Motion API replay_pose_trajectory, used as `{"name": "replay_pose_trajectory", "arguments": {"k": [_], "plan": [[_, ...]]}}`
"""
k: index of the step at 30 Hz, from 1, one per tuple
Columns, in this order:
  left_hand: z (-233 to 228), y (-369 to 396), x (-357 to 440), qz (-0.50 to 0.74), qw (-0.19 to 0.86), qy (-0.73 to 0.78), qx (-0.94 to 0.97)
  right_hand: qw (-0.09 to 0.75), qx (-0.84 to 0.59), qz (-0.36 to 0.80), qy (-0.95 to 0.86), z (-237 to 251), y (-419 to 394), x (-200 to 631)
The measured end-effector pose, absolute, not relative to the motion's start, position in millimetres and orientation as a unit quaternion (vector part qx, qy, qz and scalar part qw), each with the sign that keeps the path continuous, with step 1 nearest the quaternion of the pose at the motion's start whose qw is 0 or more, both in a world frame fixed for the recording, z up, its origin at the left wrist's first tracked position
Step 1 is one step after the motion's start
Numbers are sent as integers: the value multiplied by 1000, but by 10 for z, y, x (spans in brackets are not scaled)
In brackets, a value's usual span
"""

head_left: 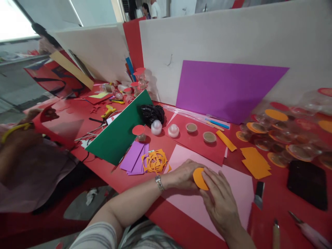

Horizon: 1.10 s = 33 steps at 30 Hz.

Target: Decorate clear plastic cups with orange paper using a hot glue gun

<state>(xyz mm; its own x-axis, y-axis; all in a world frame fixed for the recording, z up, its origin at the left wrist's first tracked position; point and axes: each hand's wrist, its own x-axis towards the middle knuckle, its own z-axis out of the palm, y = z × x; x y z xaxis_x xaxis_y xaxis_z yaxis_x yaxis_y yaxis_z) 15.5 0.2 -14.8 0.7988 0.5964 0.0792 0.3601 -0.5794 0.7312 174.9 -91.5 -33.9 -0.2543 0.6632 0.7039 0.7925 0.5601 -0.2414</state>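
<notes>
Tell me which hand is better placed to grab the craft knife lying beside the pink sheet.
Right. The right hand rests on the orange disc nearer the craft knife, which lies off the pink sheet on that side. The left hand would have to cross over.

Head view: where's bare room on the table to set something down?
Free: pink sheet right of the hands holding the orange disc; red tabletop between orange offcuts and black pad. Crowded: cups far right, purple strips left.
</notes>
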Motion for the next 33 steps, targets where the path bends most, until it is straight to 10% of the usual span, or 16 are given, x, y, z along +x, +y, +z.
{"name": "replay_pose_trajectory", "arguments": {"k": [33], "plan": [[-101, -69, 96, 153, 387, 301, 858, 427, -447, -64, -783, -283, -912, 1821]]}}
